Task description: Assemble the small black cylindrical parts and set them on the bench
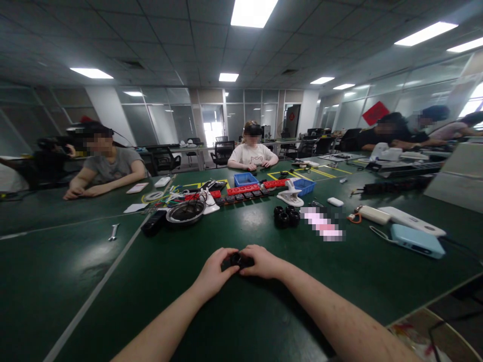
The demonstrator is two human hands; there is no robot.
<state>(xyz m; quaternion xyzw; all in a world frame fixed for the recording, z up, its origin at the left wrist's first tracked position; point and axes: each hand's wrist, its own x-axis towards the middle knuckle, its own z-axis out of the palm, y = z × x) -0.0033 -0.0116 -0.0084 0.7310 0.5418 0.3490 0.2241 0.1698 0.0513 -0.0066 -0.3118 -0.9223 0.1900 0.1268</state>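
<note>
Both hands meet over the green table (pixel 177 301), near the middle of the view. My left hand (pixel 216 271) curls its fingers and thumb around one side of a small black part (pixel 236 258). From the other side, my right hand (pixel 263 262) grips the same part. A round, ring-like end shows between the fingertips; the rest is covered by the fingers, so its kind is unclear. Beyond my right hand stands a cluster of several black round parts (pixel 287 217), similar in colour to the held one.
A round black pan-like thing (pixel 185 213) lies ahead left beside cables. Red strips (pixel 243 189), blue bins (pixel 245 179) and a white clamp (pixel 290 194) stand farther back. Right are a light-blue box (pixel 418 241) and white device (pixel 411 221); left, a wrench (pixel 113 232). People sit around the table.
</note>
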